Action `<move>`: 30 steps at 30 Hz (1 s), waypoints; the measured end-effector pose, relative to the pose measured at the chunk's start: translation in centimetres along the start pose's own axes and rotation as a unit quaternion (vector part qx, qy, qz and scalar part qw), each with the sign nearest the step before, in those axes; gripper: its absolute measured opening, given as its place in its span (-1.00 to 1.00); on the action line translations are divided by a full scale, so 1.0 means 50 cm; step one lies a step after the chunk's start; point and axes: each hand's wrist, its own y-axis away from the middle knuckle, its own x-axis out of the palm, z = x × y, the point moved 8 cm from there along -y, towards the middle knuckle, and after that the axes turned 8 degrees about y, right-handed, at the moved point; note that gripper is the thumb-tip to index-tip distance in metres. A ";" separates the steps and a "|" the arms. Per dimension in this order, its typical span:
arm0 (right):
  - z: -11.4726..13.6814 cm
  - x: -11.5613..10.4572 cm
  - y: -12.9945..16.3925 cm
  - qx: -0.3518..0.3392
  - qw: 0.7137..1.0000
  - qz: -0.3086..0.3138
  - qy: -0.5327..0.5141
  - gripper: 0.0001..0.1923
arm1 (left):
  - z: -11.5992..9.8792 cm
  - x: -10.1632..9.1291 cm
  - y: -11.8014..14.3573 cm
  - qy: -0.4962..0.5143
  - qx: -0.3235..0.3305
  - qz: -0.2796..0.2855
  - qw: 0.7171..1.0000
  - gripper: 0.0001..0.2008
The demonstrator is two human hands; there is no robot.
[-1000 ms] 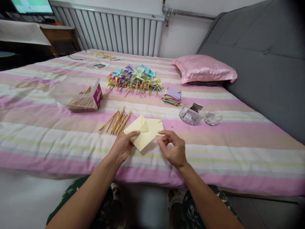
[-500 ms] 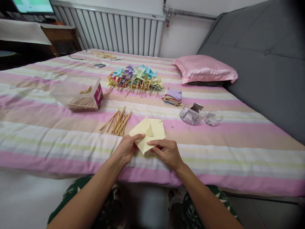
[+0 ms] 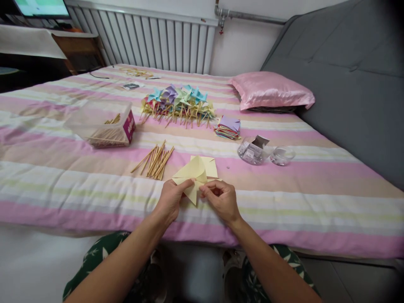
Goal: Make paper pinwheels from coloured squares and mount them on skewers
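A pale yellow paper square (image 3: 197, 172), partly folded toward its middle, is held just above the striped bed cover (image 3: 94, 185). My left hand (image 3: 172, 200) pinches its left side with thumb and fingers. My right hand (image 3: 221, 198) pinches the paper's lower right part, close against the left hand. A loose bundle of thin wooden sticks (image 3: 155, 160) lies on the cover just left of the paper.
Farther back lie a pile of finished paper pinwheels (image 3: 178, 103), a stack of coloured paper squares (image 3: 228, 127), a clear box with sticks (image 3: 102, 123) and two small clear containers (image 3: 263, 152). A pink pillow (image 3: 271, 90) and grey headboard (image 3: 347, 75) are at right.
My right hand has moved left onto the paper and closed on it. Another flap has been folded inward, so the paper looks narrower.
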 end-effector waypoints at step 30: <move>0.005 -0.026 0.002 -0.022 0.989 -0.102 0.101 -0.79 | 0.006 -0.003 0.000 -0.063 0.051 0.000 0.997 -0.65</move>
